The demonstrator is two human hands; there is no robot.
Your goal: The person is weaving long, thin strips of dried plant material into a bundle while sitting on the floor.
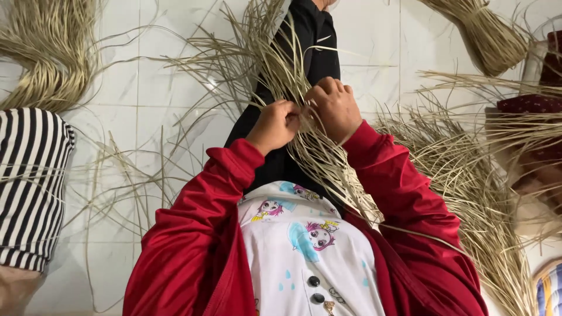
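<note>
Underfoot, white floor tiles (pixel 146 88) beneath scattered dry straw strands (pixel 456 169).

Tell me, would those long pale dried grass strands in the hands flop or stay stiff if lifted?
The pale dried grass strands would probably bend and droop: they curve and splay over the white tiled floor. Likely light too, being thin; both hands pinch them easily.
</note>
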